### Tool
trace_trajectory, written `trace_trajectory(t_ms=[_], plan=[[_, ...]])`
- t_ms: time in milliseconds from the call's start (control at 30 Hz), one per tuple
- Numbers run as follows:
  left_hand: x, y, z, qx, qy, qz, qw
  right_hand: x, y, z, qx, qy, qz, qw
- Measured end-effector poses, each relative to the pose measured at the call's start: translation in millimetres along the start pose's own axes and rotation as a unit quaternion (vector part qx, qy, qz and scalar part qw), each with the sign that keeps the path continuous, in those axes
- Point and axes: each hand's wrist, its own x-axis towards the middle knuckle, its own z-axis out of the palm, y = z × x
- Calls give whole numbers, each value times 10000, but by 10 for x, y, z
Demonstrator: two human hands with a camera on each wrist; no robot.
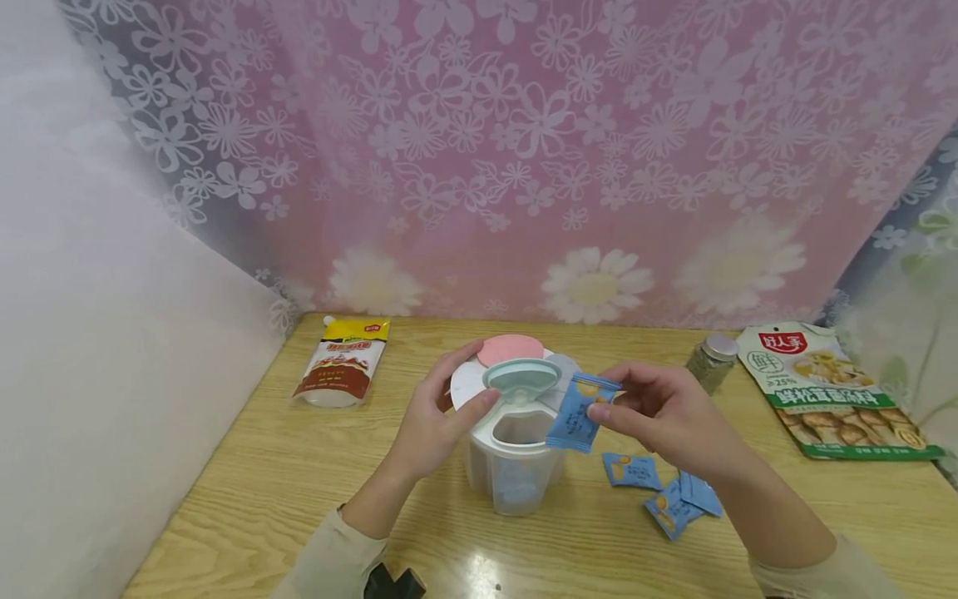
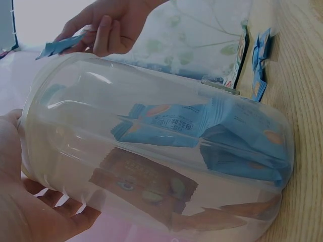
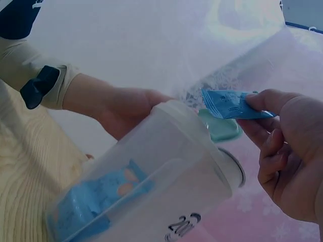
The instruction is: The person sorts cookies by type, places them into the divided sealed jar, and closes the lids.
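Observation:
My left hand (image 1: pixel 434 416) grips the white lid of a clear plastic storage canister (image 1: pixel 479 470), thumb on top and fingers round the far side. A pale green flap (image 1: pixel 522 376) stands raised, baring an opening in the lid; the pink flap (image 1: pixel 511 348) lies down. Between thumb and fingers, my right hand (image 1: pixel 674 416) pinches a small blue snack packet (image 1: pixel 573 423), which overlaps the edge of that opening in the head view. Through the wall show blue packets (image 2: pixel 166 123) in one compartment and brown packets (image 2: pixel 146 184) in another.
Several blue packets (image 1: pixel 632 472) lie on the wooden table right of the canister. Farther right are a glass jar (image 1: pixel 711 363) of dried herbs and a flat green-and-white mushroom pouch (image 1: pixel 831 383). A spouted pouch (image 1: pixel 344 362) lies at the back left, before a pink floral curtain (image 1: pixel 479 166).

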Motion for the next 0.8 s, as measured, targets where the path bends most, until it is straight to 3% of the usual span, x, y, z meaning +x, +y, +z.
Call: trace_trajectory(t_ms=[200,300,500,800], plan=[[-3,7,4,-10,0,1,10000,134,-114,128,-505,394,142,9978],[0,9,8,-1,-11,-9,10000,182,-118,187,-678,445,-229,9964],[1,0,7,56,-16,-36,10000,220,-67,260,-1239,261,-857,9882],[0,5,-9,89,-36,-89,9999,205,-42,307,-1602,71,-838,9835]])
